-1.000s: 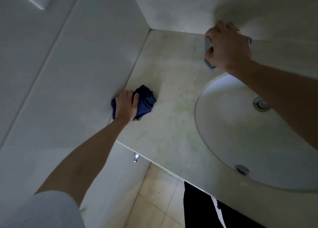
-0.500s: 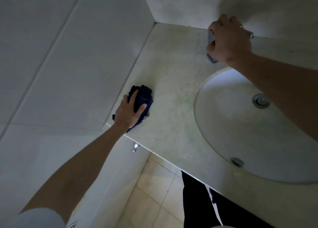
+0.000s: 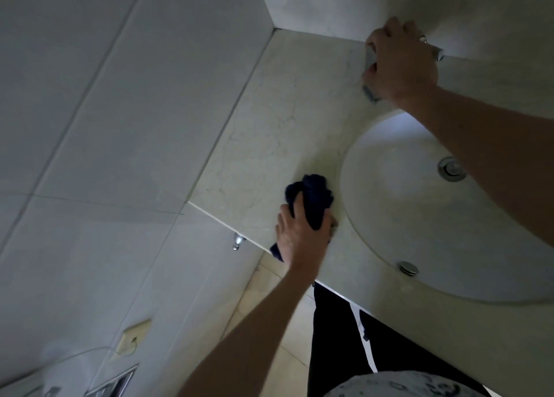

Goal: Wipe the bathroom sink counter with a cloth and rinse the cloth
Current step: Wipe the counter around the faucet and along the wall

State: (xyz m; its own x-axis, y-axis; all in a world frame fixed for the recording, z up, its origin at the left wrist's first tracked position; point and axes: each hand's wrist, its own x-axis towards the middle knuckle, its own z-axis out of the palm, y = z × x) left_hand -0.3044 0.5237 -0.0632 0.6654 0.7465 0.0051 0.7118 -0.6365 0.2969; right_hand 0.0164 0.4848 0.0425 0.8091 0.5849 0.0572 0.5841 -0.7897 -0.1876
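My left hand [image 3: 299, 234] grips a bunched dark blue cloth [image 3: 314, 198] and presses it on the pale marble counter [image 3: 269, 138], near the front edge and just left of the oval sink basin [image 3: 419, 216]. My right hand [image 3: 400, 64] is closed around the metal faucet [image 3: 370, 76] at the back of the counter, above the basin, hiding most of it. My right forearm crosses over the basin's upper right part.
A tiled wall [image 3: 120, 111] bounds the counter on the left and a plain wall stands behind it. The drain [image 3: 451, 168] and overflow cap [image 3: 408, 267] show in the basin. A small metal valve [image 3: 237, 242] sits under the counter edge. My dark trousers [image 3: 335, 351] stand below.
My left hand has slid the cloth from beside the left wall rightward along the front edge, ending next to the basin rim. My right hand has stayed on the faucet.
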